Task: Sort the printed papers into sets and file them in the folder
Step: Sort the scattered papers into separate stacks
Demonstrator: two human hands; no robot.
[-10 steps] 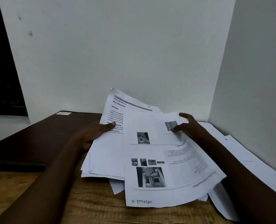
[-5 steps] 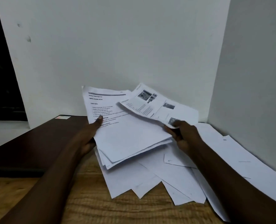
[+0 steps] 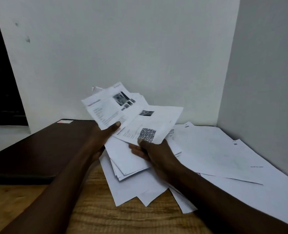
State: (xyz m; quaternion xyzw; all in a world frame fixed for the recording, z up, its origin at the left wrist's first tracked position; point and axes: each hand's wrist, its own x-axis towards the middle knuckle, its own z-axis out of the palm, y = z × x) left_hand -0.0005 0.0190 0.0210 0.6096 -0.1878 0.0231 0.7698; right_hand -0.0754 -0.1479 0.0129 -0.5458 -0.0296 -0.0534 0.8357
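Both hands hold printed white papers above a wooden table (image 3: 96, 211). My left hand (image 3: 102, 137) grips a raised stack of papers (image 3: 106, 108) from the left, thumb on the top sheet with photos and text. My right hand (image 3: 150, 151) pinches a sheet with a QR-like square (image 3: 146, 135), thumb just under that square. This sheet lies across the stack. More loose sheets (image 3: 133, 188) fan out under the hands. A dark brown folder (image 3: 38, 149) lies shut on the left of the table.
Further white sheets (image 3: 224, 157) are spread along the right side against the right wall (image 3: 266, 81). A white back wall (image 3: 123, 48) stands right behind the papers. A small label (image 3: 64, 122) sits on the folder's far corner.
The right hand has swung the photo and QR sheet over onto the left hand's stack. The left thumb now presses on that top sheet, and both hands sit closer together.
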